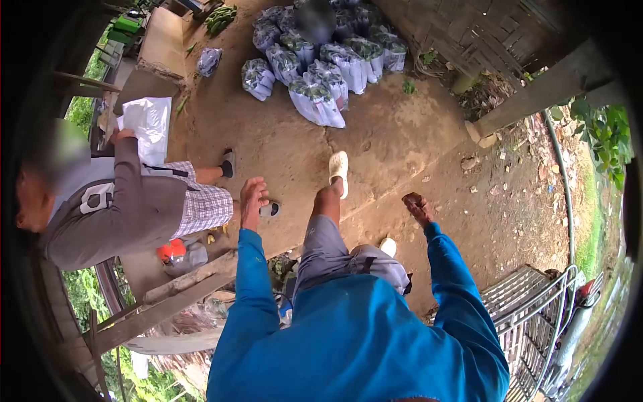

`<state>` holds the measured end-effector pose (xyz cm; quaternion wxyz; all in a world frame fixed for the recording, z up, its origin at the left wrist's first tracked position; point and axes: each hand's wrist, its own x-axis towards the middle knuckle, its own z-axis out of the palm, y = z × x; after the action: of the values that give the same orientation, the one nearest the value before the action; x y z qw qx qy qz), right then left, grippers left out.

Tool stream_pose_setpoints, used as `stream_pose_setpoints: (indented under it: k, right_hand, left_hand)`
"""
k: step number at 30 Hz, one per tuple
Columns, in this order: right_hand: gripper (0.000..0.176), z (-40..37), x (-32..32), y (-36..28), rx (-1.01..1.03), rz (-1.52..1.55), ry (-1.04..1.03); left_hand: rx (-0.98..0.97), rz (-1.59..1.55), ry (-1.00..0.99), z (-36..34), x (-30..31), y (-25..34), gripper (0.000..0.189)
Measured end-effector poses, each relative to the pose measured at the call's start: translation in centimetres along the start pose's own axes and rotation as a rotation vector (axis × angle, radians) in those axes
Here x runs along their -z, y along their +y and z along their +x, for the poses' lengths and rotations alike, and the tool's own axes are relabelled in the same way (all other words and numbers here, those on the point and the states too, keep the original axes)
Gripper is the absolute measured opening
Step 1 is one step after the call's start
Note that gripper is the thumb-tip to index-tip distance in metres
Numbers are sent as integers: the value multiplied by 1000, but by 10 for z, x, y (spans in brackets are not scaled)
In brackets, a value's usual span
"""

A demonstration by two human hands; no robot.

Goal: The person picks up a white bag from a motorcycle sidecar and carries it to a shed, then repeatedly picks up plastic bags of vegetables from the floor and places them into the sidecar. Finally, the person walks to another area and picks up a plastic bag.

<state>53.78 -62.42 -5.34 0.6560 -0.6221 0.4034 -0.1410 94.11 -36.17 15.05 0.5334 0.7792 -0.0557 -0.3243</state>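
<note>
My left hand (254, 199) hangs in the air left of my legs, fingers loosely bent and apart, with nothing visible in it. It is nearest to the other person's legs. My right hand (418, 208) is held out over the dirt floor on the right. Its fingers are half curled, and no object shows in it. Ahead of me on the ground stand several clear plastic bags (315, 104) packed with green produce. One of my feet, in a pale clog (339, 167), is forward; the other clog (388, 246) is farther back.
To the left a person (127, 201) in a grey top holds a white plastic sheet or bag (149, 127). Loose green produce (220, 20) lies at the far left. A wooden rail (174, 301), a slatted bench (522, 295) and a wooden beam (536, 94) border the dirt floor.
</note>
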Motion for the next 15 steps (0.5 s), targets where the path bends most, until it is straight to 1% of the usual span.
stream_pose_setpoints:
  k: [1, 2, 3, 4, 5, 6, 8, 9, 10, 11, 12, 14, 15]
  right_hand:
    - [19, 22, -9, 8, -26, -44, -24]
    - [18, 46, -13, 15, -50, -90, -46]
    - [18, 67, -17, 6, -67, -102, -45]
    - [18, 83, -24, -5, -135, 15, -112]
    - [18, 107, -32, -17, -200, 135, -172]
    - [18, 144, -39, -19, -220, 128, -165]
    - [20, 196, -57, -12, -190, -125, -119]
    - [20, 227, -66, -14, -261, -225, -109]
    - [20, 270, -75, -22, -267, -237, -109]
    - [20, 304, -86, -29, -192, -323, -84]
    - [19, 331, -98, -36, -127, -408, -69]
    - [18, 409, -121, -54, -126, -477, -99]
    - [17, 453, -132, -49, -68, -507, -121]
  left_hand:
    - [86, 58, -44, 25, -11, -6, 32]
    - [102, 49, -50, 55, -22, -11, 32]
    - [129, 115, -104, 92, -32, -19, 30]
    - [166, 185, -159, 121, -43, -22, 29]
    - [109, 203, -199, 153, -57, -26, 28]
    - [127, 199, -211, 195, -76, -25, 28]
    - [-149, 429, -354, 266, -102, -38, 28]
    - [-126, 420, -360, 311, -113, -52, 28]
    - [-198, 685, -445, 366, -128, -68, 28]
    - [-261, 952, -534, 408, -140, -80, 28]
    - [-230, 942, -548, 428, -152, -75, 28]
    - [-555, 957, -228, 467, -186, -32, 29]
    - [-545, 948, -237, 492, -200, -21, 29]
